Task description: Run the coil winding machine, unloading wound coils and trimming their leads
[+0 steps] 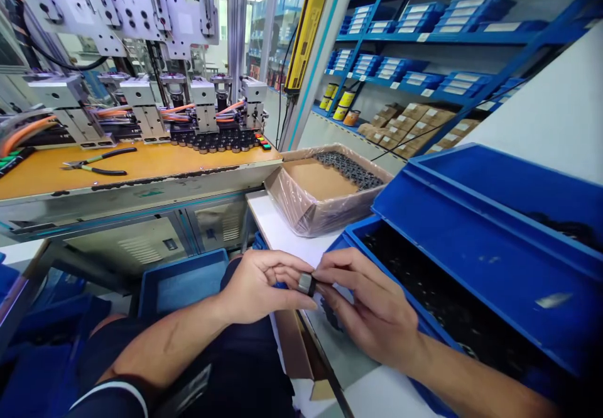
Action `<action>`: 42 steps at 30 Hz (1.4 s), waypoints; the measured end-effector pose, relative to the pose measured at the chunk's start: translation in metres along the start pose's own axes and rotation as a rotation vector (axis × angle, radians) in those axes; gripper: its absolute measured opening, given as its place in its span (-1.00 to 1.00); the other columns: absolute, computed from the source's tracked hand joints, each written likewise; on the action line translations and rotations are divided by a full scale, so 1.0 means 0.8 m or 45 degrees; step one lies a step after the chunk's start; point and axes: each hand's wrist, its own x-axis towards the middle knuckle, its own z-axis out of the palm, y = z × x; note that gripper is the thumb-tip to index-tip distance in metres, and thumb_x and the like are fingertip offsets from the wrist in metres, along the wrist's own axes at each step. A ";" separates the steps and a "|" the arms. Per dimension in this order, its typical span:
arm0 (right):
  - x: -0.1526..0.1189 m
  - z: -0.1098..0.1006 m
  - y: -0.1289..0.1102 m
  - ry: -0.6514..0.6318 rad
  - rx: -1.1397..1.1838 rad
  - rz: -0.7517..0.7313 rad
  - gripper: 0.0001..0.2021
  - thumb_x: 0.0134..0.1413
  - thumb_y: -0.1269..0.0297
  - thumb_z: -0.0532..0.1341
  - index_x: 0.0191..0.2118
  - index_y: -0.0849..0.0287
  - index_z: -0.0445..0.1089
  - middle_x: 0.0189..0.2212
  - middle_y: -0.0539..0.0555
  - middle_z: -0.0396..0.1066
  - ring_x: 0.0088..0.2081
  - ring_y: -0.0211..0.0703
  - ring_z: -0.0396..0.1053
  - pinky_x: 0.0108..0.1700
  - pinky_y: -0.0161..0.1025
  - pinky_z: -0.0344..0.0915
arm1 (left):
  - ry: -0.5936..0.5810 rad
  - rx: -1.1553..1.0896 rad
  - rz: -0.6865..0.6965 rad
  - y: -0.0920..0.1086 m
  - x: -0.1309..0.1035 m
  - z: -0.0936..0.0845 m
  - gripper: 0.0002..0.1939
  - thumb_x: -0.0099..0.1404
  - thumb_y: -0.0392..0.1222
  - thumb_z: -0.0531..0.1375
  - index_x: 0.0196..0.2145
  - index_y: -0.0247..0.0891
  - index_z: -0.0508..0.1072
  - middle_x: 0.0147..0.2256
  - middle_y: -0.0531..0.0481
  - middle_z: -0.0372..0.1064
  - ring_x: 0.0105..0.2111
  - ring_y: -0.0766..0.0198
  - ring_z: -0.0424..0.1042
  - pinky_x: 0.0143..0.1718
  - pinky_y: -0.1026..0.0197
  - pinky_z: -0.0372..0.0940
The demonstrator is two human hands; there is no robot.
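Note:
Both hands meet at the centre of the head view, above the edge of a white table (pixel 277 224). Between the fingers of my left hand (pixel 257 285) is a small grey and black part (pixel 305 283), its grey face turned toward the camera. The thumb and fingers of my right hand (pixel 370 305) are pinched together at the part's right side, touching its dark end. Whether they hold a separate piece there is hidden. Just beyond the hands stands a plastic-lined carton (pixel 306 207) with many small dark parts inside.
Blue bins (pixel 471 229) with black parts stand at the right. On the orange bench (pixel 174 165) lie pliers (pixel 101 161) and rows of dark round parts (pixel 217 141), below a machine. A blue crate (pixel 183 280) is low at the left. Shelves (pixel 424 38) stand behind.

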 end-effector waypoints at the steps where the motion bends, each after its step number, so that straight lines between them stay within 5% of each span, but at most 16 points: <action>1: -0.001 -0.001 -0.001 -0.006 -0.007 -0.007 -0.71 0.09 0.62 0.18 -0.08 0.20 0.38 -0.26 0.12 0.37 -0.24 -0.23 0.40 -0.29 -0.33 0.43 | 0.004 0.011 0.018 -0.001 0.001 0.001 -0.55 -0.17 -0.43 0.49 -0.24 -0.36 0.59 -0.44 0.01 0.51 -0.44 0.45 0.45 -0.29 0.36 0.38; 19: -0.019 -0.002 0.008 0.043 -0.213 -0.169 -0.64 0.11 0.57 0.24 0.03 0.23 0.32 -0.17 0.18 0.37 -0.18 -0.16 0.41 -0.22 -0.23 0.46 | 0.067 0.089 0.119 0.003 0.001 0.012 -0.56 -0.20 -0.41 0.49 -0.27 -0.35 0.60 -0.37 -0.06 0.58 -0.37 0.27 0.55 -0.24 0.24 0.47; 30: -0.020 0.001 0.010 0.014 -0.289 -0.213 -0.67 0.12 0.59 0.22 0.01 0.29 0.33 -0.16 0.18 0.36 -0.15 -0.18 0.39 -0.17 -0.24 0.44 | 0.058 0.000 0.113 0.005 0.000 0.012 -0.52 -0.22 -0.55 0.45 -0.28 -0.26 0.62 -0.38 0.03 0.59 -0.38 0.38 0.55 -0.24 0.37 0.45; 42: -0.021 0.002 0.012 0.026 -0.290 -0.209 -0.64 0.11 0.57 0.23 0.04 0.21 0.35 -0.17 0.17 0.39 -0.17 -0.14 0.44 -0.23 -0.22 0.48 | 0.088 0.133 0.062 0.001 0.001 0.006 -0.54 -0.19 -0.30 0.51 -0.25 -0.35 0.60 -0.35 -0.09 0.59 -0.36 0.26 0.55 -0.22 0.23 0.46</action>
